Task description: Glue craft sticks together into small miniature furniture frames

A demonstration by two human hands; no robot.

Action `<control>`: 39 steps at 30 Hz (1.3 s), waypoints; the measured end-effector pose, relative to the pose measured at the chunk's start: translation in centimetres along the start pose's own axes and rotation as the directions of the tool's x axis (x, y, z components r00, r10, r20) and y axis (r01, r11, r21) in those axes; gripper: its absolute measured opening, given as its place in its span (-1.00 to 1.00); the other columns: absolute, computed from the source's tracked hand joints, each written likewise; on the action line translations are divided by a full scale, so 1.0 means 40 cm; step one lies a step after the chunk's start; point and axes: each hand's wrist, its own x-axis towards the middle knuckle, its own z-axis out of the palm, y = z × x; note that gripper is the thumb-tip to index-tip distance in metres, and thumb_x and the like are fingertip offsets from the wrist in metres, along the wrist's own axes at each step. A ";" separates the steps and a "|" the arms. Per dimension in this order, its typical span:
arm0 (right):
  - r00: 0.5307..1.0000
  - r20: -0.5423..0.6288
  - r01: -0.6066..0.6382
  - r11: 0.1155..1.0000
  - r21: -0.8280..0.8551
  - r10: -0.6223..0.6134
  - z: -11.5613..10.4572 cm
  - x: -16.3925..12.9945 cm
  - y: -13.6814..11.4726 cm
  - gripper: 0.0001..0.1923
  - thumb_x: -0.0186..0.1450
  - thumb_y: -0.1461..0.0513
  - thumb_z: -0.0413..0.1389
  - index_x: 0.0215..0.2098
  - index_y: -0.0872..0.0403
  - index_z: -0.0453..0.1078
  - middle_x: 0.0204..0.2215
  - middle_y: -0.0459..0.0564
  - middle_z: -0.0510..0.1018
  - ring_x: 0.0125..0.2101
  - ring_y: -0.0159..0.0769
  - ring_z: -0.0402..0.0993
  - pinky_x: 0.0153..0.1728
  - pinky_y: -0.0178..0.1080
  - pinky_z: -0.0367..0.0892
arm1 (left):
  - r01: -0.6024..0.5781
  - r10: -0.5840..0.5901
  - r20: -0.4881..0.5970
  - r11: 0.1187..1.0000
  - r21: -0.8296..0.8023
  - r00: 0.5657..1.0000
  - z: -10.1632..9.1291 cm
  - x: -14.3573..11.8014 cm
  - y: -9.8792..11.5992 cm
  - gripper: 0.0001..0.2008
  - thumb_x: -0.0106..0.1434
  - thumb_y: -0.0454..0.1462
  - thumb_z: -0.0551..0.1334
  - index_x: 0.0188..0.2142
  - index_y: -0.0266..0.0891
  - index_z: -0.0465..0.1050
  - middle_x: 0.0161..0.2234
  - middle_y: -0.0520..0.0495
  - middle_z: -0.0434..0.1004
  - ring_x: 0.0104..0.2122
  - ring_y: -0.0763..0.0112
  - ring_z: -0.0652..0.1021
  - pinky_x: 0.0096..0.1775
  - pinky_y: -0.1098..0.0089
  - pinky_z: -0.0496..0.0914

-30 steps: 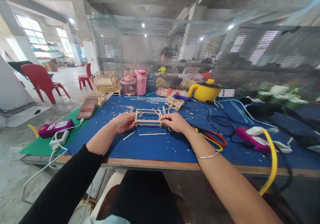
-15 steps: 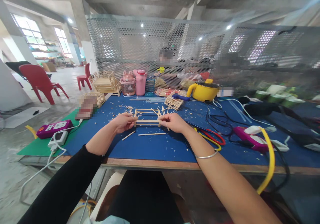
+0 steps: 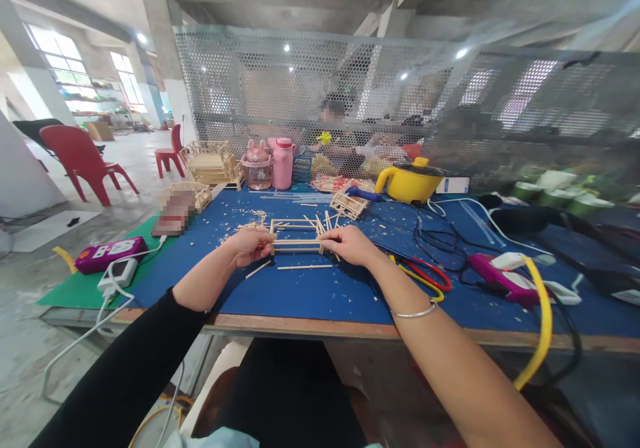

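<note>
A small frame of thin wooden sticks (image 3: 297,242) stands on the blue tabletop between my hands. My left hand (image 3: 251,245) is closed on its left end, thumb and fingers pinching near the corner. At the opposite end, my right hand (image 3: 347,244) pinches the frame's right corner. The fingertips partly cover both corners. One loose stick (image 3: 305,267) lies just in front of the frame, and a shorter stick (image 3: 258,270) lies slantwise near my left hand. More loose sticks (image 3: 329,221) lean behind my right hand.
Behind are a small stick model (image 3: 349,204), a blue glue gun (image 3: 364,194), a yellow pot (image 3: 414,183) and pink bottles (image 3: 283,164). Red and yellow-handled scissors (image 3: 425,275) lie right of my right hand. Cables and a purple power strip (image 3: 503,278) are farther right.
Both hands keep their pinch on the stick frame, which stays in the same place on the table. Only the camera view has shifted slightly.
</note>
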 end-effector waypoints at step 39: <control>0.983 0.135 0.156 0.963 -0.219 -0.128 -0.078 -0.015 0.031 -0.92 0.12 0.32 0.09 -0.43 0.06 0.42 -0.43 -0.05 0.49 -0.41 -0.35 0.36 -0.37 -0.32 0.21 | -0.561 0.478 0.513 -0.049 0.826 0.713 0.071 -0.006 -0.044 -0.66 0.28 -0.36 0.01 -0.03 -0.09 0.42 -0.19 -0.09 0.55 -0.19 0.31 0.51 -0.13 0.37 0.37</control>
